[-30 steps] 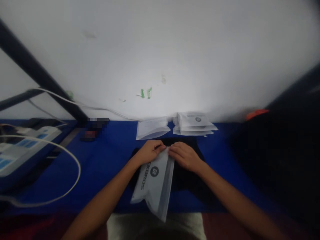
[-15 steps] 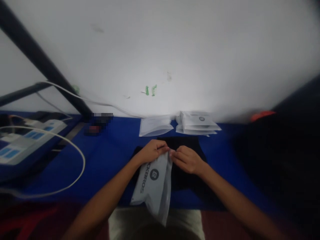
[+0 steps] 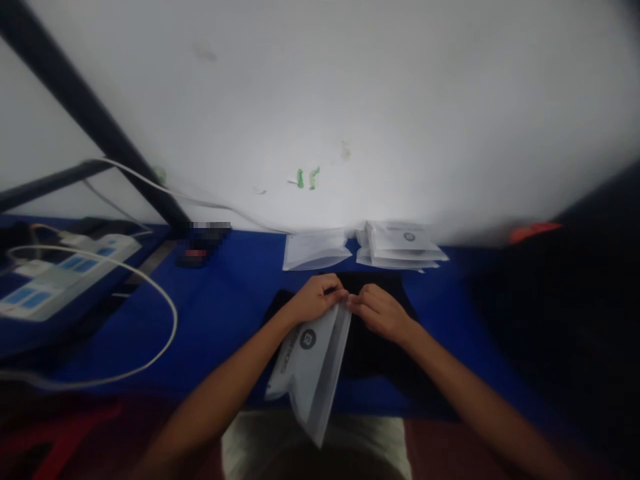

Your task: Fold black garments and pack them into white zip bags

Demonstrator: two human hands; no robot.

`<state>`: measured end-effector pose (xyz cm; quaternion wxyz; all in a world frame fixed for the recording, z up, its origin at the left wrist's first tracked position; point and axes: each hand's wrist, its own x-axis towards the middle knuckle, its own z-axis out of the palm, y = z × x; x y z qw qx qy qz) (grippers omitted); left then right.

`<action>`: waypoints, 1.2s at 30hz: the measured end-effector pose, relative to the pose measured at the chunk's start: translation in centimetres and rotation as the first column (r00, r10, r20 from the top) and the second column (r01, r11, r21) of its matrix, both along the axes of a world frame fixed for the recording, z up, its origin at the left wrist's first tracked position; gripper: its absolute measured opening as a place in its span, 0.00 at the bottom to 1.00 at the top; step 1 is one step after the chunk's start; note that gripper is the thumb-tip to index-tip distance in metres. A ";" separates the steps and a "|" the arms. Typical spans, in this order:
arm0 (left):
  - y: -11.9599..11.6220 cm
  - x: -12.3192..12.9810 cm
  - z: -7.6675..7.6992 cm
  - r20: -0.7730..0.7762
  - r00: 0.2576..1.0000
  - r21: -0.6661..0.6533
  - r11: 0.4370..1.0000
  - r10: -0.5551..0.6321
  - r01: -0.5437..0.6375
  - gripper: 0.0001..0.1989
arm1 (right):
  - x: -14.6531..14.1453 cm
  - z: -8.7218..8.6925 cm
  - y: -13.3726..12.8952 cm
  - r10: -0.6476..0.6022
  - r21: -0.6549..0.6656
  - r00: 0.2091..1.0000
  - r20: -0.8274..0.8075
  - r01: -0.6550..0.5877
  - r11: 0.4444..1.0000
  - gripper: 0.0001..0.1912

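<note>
A translucent white zip bag [image 3: 313, 360] with dark lettering and a round logo hangs tilted toward me, its long side gaping. My left hand [image 3: 320, 298] pinches the bag's upper corner, closed on it. Fingertips of my right hand [image 3: 381, 311] are pressed together on the same corner, meeting the left fingertips. Under both hands lies a black folded cloth [image 3: 367, 353] on the blue table, partly covered by the bag and my arms.
Against the wall lie a flat white bag [image 3: 317, 250] and a stack of similar bags [image 3: 403, 245]. At left are a power strip [image 3: 75, 273], a looping white cable [image 3: 173, 320] and a dark object [image 3: 203, 247] partly pixelated. A large black shape fills the right side.
The bag has swung a little, and its gap along the side looks wider. Both hands stay at its corner. The whole view has shifted slightly.
</note>
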<state>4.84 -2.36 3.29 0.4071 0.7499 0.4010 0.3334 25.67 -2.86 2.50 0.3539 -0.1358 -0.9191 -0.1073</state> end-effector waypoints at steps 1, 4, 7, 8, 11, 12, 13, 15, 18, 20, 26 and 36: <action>0.0 0.2 -0.1 0.010 1.000 0.005 1.000 0.029 -0.029 0.14 | -0.1 0.1 0.0 0.018 0.013 1.000 0.007 -0.018 1.000 0.09; 0.8 -0.1 -0.6 0.054 0.989 0.006 0.991 0.136 -0.136 0.14 | -0.5 0.2 -0.6 0.114 0.030 0.993 0.042 -0.116 0.993 0.09; 2.1 -1.7 -1.0 0.097 0.956 -0.006 0.961 0.276 -0.277 0.16 | -1.2 0.3 -2.3 0.239 0.018 0.967 0.089 -0.241 0.970 0.10; 2.5 -2.4 -1.2 0.113 0.941 -0.017 0.947 0.320 -0.320 0.16 | -1.4 0.4 -2.9 0.282 0.009 0.954 0.098 -0.284 0.959 0.10; 3.2 -4.2 -1.2 0.154 0.899 -0.066 0.912 0.409 -0.404 0.18 | -1.9 0.5 -4.4 0.380 -0.053 0.923 0.063 -0.377 0.925 0.08; 3.2 -4.5 -1.2 0.164 0.892 -0.082 0.907 0.421 -0.413 0.19 | -1.9 0.6 -4.6 0.391 -0.090 0.920 0.021 -0.388 0.917 0.08; 3.1 -4.7 -1.1 0.171 0.890 -0.096 0.906 0.422 -0.411 0.19 | -1.9 0.6 -4.6 0.384 -0.132 0.923 -0.027 -0.384 0.914 0.09; 2.8 -4.6 -0.9 0.179 0.897 -0.117 0.914 0.403 -0.388 0.19 | -1.5 0.6 -4.2 0.328 -0.217 0.938 -0.110 -0.345 0.913 0.11; 2.4 -3.8 -0.6 0.184 0.918 -0.131 0.935 0.350 -0.330 0.19 | -0.6 0.4 -3.0 0.205 -0.322 0.967 -0.150 -0.244 0.915 0.12; 2.2 -3.2 -0.6 0.185 0.930 -0.133 0.946 0.317 -0.296 0.18 | 0.0 0.4 -2.2 0.155 -0.386 0.979 -0.132 -0.195 0.902 0.13; 1.5 -1.3 -0.8 0.171 0.964 -0.126 0.975 0.202 -0.182 0.14 | -0.4 0.4 -1.6 0.259 -0.370 0.964 0.052 -0.223 0.902 0.19; -0.3 0.9 0.3 0.114 0.992 0.038 0.998 0.047 -0.052 0.08 | -2.4 -4.1 -1.8 0.139 -0.263 0.945 0.298 -0.059 0.963 0.12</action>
